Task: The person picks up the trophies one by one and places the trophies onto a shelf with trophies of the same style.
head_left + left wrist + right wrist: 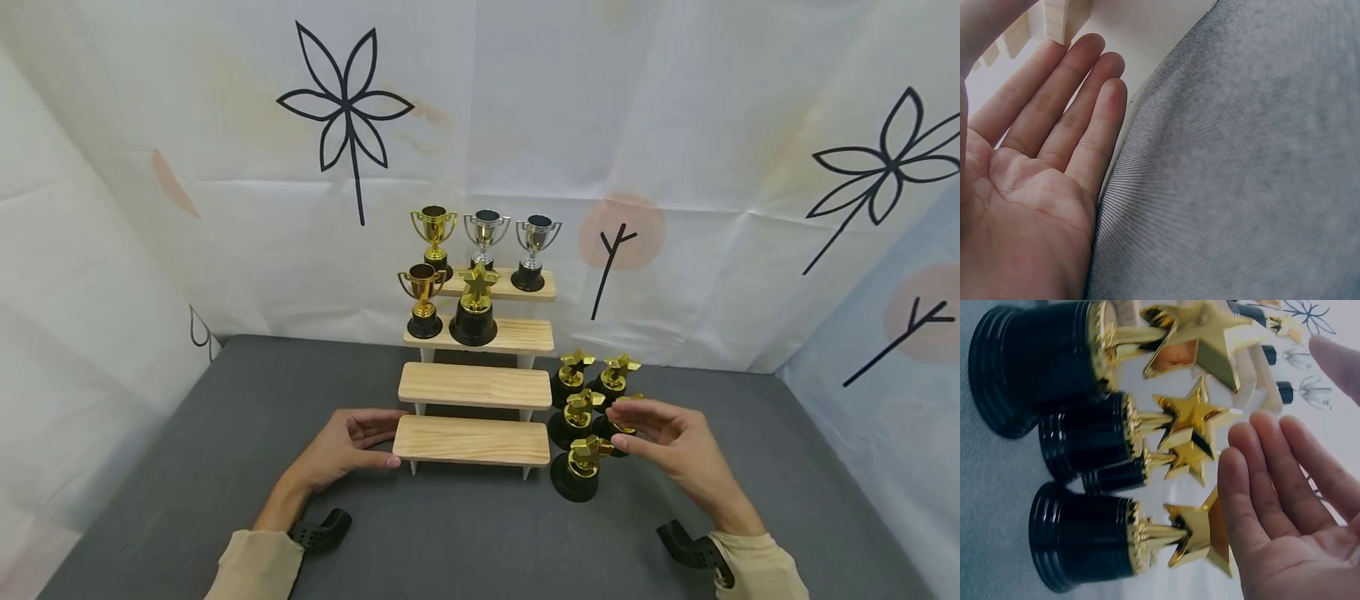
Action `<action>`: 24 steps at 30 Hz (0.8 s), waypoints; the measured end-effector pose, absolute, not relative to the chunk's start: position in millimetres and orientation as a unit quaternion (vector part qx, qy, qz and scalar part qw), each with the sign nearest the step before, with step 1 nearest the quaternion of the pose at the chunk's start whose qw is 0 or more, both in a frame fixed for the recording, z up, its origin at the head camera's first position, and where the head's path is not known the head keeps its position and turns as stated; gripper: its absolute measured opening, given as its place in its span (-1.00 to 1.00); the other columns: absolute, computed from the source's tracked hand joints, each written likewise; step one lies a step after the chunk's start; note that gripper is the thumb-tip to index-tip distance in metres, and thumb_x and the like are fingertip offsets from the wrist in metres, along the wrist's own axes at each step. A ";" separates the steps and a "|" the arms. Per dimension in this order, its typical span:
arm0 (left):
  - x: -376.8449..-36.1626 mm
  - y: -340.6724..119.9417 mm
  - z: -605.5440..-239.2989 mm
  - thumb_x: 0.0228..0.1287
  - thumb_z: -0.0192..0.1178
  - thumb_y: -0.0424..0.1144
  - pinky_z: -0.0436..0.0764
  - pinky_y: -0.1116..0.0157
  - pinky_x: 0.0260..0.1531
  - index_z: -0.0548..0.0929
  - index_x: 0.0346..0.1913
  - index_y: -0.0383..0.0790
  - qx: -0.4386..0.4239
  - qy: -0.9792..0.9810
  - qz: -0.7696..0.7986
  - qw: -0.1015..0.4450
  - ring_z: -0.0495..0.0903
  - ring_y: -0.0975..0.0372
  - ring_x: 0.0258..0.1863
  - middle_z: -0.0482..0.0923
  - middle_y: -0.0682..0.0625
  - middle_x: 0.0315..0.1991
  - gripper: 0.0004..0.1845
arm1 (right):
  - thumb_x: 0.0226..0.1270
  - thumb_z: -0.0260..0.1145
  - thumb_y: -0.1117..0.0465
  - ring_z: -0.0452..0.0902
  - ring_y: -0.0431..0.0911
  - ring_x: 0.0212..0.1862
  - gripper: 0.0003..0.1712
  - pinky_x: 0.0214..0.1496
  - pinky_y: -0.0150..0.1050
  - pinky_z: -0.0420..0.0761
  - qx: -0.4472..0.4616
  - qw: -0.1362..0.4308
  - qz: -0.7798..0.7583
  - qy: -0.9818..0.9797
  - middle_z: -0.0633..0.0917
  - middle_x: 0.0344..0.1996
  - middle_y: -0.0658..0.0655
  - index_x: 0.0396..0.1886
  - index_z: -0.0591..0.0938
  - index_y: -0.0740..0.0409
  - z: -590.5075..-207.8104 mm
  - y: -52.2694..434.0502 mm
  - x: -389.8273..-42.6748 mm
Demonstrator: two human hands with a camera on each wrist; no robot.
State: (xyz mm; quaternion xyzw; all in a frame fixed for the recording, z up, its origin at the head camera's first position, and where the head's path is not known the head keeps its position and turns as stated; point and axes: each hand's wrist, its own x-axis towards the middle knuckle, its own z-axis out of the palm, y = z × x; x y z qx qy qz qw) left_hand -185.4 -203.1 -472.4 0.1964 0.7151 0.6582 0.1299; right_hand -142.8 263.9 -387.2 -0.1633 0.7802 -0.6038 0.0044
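Observation:
A four-tier wooden riser [472, 440] stands on the grey table. Three cup trophies [484, 237] fill its top step; a gold cup [423, 302] and a gold star trophy [474, 307] sit on the second. Several gold star trophies on black bases [576, 468] [1085, 540] cluster to the riser's right. My left hand [352, 446] [1041, 169] is open, fingers straight, resting by the left end of the lowest step. My right hand [667, 437] [1291, 512] is open beside the star cluster, fingertips close to the stars, gripping none.
White sheets printed with flowers [345, 108] wall in the back and sides. The two lower steps of the riser carry nothing. Grey table surface [465, 542] stretches in front of the riser toward me.

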 end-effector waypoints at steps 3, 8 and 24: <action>-185.6 -203.5 -472.4 0.04 0.56 -0.42 0.59 0.18 0.26 0.44 0.31 -0.61 0.197 0.716 0.657 0.128 0.62 0.18 0.18 0.46 -0.46 0.27 -0.22 | 0.28 0.43 0.45 0.66 -0.15 0.10 -0.49 0.08 -0.26 0.74 -0.180 0.017 -0.599 0.780 0.71 0.07 0.18 0.21 0.56 0.48 -390.5 265.2 -144.9; -184.8 -205.0 -472.5 0.06 0.54 -0.44 0.58 0.16 0.26 0.44 0.31 -0.63 0.204 0.715 0.657 0.125 0.62 0.25 0.16 0.46 -0.48 0.26 -0.24 | 0.27 0.44 0.45 0.66 -0.13 0.10 -0.48 0.06 -0.25 0.75 -0.206 0.035 -0.591 0.779 0.68 0.10 0.29 0.20 0.55 0.54 -396.1 261.8 -147.7; -186.2 -202.7 -472.5 0.06 0.54 -0.44 0.58 0.15 0.26 0.43 0.32 -0.63 0.206 0.711 0.660 0.129 0.61 0.23 0.18 0.45 -0.48 0.27 -0.23 | 0.23 0.53 0.30 0.60 -0.28 0.13 -0.54 0.21 -0.46 0.60 -0.227 0.060 -0.525 0.818 0.71 0.05 0.23 0.11 0.68 0.36 -415.0 253.4 -151.7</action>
